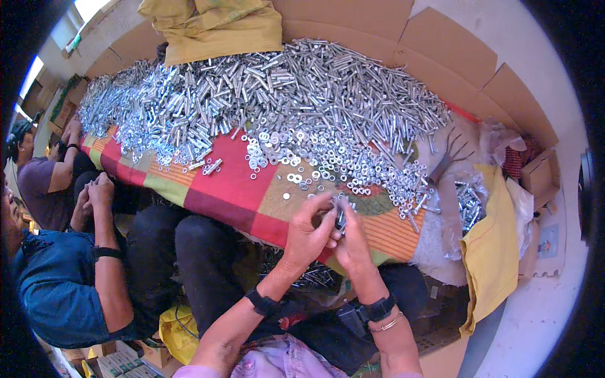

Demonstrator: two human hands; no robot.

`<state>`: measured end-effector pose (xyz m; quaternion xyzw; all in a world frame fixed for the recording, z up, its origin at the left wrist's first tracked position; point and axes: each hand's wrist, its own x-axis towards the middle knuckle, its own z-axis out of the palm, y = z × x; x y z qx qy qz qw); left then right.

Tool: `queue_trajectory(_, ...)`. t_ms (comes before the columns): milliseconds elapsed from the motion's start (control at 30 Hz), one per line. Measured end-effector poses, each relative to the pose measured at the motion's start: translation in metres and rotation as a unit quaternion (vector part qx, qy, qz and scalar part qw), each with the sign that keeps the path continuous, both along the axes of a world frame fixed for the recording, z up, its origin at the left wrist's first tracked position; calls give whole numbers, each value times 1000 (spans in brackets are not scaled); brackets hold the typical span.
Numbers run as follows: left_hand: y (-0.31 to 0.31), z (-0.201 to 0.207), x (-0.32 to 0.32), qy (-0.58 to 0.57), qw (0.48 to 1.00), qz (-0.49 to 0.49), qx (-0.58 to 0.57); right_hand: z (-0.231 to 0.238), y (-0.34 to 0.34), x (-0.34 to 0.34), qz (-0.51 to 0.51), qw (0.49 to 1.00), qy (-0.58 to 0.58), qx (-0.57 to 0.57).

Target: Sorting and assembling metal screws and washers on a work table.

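In front of me, above the near edge of the cloth, my two hands meet. My left hand [309,230] is closed, its thumb and fingertips pinching at small metal parts. My right hand [354,242] curls around the same parts, which look like metal bolts [341,220]; the fingers cover most of them. Just beyond my hands lie loose washers [294,178] and nuts [359,187] on the checked cloth [230,183]. Behind these rises a large heap of silvery bolts and sleeves [302,88].
Cardboard sheets [447,47] wall the far side, with a yellow sack [214,31] over the heap. At right are a metal hand rake [450,157], a plastic bag of bolts [469,205] and another yellow sack [491,252]. Two people [69,277] sit close at left.
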<state>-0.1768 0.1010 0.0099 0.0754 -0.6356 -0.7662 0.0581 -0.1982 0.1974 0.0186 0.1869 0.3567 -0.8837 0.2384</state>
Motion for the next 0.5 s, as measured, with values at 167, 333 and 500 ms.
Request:
queue_trajectory(167, -19, 2, -22, 130, 960, 61, -242, 5, 26, -7, 7, 999, 36, 12)
queue_trajectory(333, -29, -17, -61, 210, 830, 66, -512, 7, 23, -6, -45, 998, 47, 5)
queue_trajectory(500, -21, -17, -75, 247, 775, 58, -578, 6, 28, -5, -22, 997, 71, 2)
